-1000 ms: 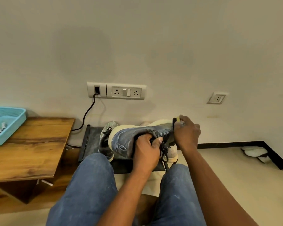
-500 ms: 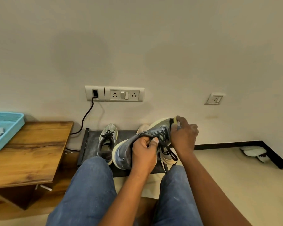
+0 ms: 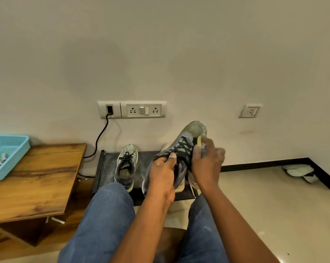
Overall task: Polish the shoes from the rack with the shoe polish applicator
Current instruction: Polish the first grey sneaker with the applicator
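You are looking at an evenly, softly lit scene; warm light is washing the wall [image 3: 160,54] with no harsh glare; a faint sheen is showing on the floor [image 3: 274,205] toward its right edge; the right hand [image 3: 207,164] and the applicator [image 3: 199,141] are smearing with motion blur; the wide lens is bending the skirting [image 3: 274,162] and the table [image 3: 36,177] near the edges; fine detail is looking soft.
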